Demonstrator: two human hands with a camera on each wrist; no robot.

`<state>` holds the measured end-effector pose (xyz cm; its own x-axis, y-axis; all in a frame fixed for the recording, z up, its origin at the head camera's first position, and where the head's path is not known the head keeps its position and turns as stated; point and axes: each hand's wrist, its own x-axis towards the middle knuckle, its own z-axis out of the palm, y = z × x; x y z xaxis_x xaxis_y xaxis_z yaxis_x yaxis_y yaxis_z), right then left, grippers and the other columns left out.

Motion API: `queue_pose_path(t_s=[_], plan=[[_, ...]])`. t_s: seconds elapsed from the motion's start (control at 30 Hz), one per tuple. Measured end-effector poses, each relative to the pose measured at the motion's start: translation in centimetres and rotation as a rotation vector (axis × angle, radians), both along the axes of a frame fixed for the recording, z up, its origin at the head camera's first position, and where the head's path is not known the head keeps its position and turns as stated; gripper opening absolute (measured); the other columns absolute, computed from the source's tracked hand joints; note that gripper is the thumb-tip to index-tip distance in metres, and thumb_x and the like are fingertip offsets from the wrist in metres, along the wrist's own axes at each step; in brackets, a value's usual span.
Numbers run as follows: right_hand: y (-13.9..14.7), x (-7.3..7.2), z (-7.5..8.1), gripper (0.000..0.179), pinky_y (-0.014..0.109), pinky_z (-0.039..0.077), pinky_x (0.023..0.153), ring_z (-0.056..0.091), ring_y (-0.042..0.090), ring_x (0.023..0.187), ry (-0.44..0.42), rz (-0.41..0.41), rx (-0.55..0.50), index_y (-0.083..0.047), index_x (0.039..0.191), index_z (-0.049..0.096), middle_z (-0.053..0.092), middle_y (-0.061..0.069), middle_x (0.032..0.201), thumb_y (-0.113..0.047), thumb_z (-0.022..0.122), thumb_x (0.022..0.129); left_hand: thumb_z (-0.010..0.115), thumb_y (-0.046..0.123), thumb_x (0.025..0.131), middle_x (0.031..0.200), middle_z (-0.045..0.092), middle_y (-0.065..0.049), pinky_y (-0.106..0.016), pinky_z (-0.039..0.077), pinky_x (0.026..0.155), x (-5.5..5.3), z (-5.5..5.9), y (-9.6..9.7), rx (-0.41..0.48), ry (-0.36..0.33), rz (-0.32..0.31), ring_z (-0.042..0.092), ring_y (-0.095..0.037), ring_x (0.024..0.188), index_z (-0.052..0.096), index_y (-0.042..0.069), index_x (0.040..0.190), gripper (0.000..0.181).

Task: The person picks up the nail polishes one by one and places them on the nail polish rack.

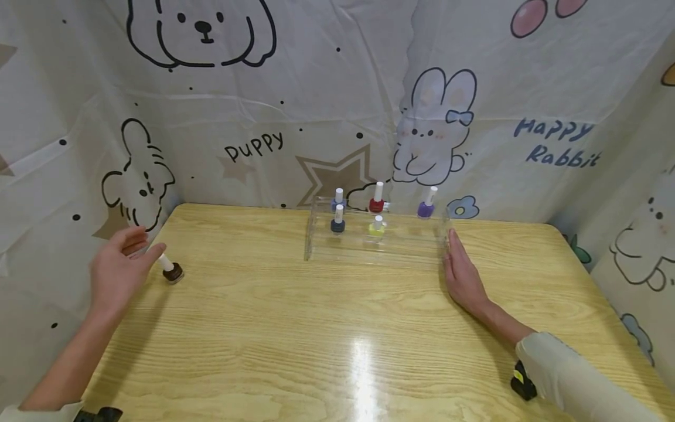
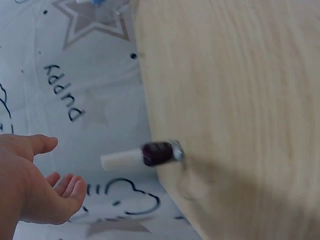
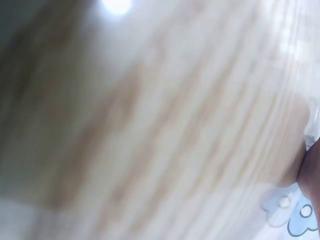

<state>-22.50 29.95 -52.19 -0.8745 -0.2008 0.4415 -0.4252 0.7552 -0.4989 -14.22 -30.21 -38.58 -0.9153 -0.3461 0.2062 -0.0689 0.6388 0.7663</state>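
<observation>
At the table's left edge a dark brown nail polish bottle [image 1: 172, 271] with a white cap stands upright. My left hand [image 1: 118, 266] is beside it, fingers bent loosely and thumb near the cap. The left wrist view shows a gap between the hand [image 2: 42, 187] and the bottle's white cap [image 2: 121, 159]. Nothing is in that hand. At the back, the straight fingers of my right hand [image 1: 464, 272] rest along the right end of a clear stepped rack [image 1: 406, 252]. Only a sliver of this hand [image 3: 311, 172] shows in the right wrist view.
The rack's upper step bears blue [image 1: 338, 202], red [image 1: 377, 204] and purple [image 1: 426, 208] nail polish bottles. Below them stand a navy bottle [image 1: 338, 224] and a yellow bottle [image 1: 377, 228]. A printed cloth [image 1: 327, 82] hangs around the wooden table [image 1: 295, 328].
</observation>
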Motion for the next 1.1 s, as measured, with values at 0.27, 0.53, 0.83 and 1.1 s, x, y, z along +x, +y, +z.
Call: queue_pose_path(t_s=[0.27,0.53,0.83,1.1], plan=[[-0.1,0.1,0.1,0.058,0.044,0.013,0.119,0.016,0.04,0.147,-0.017,-0.007,0.003,0.004,0.158,0.01,0.015,0.027,0.161,-0.003,0.036,0.107,0.064,0.038,0.097,0.142,0.046,-0.032,-0.046,0.044,0.1,-0.3,-1.6,-1.7,0.025,-0.149,-0.008,0.046,-0.046,0.128,0.033,-0.008,0.151,0.077],[0.0,0.1,0.1,0.057,0.043,0.014,0.119,0.018,0.041,0.146,0.003,0.002,0.001,0.004,0.158,0.011,0.016,0.027,0.161,-0.003,0.036,0.107,0.064,0.034,0.097,0.144,0.032,-0.042,-0.061,0.04,0.095,-1.2,-3.2,-2.5,0.063,-0.221,-0.098,0.036,-0.055,0.13,0.016,-0.014,0.151,0.087],[0.1,0.1,-0.1,0.057,0.043,0.014,0.119,0.017,0.041,0.146,-0.007,0.002,0.0,0.004,0.158,0.01,0.015,0.027,0.161,-0.004,0.036,0.107,0.067,0.027,0.095,0.136,0.04,-0.045,-0.059,0.043,0.094,-2.2,-4.8,-2.9,-0.008,-0.265,-0.133,0.044,-0.056,0.124,0.028,-0.02,0.144,0.078],[0.1,0.1,0.0,0.057,0.045,0.015,0.119,0.018,0.041,0.146,-0.006,-0.003,0.003,0.003,0.158,0.011,0.016,0.026,0.161,-0.006,0.036,0.107,0.068,0.027,0.094,0.132,0.047,-0.042,-0.032,0.046,0.076,-2.3,-5.4,-3.4,-0.04,-0.285,-0.138,0.051,-0.053,0.12,0.035,-0.019,0.141,0.074]])
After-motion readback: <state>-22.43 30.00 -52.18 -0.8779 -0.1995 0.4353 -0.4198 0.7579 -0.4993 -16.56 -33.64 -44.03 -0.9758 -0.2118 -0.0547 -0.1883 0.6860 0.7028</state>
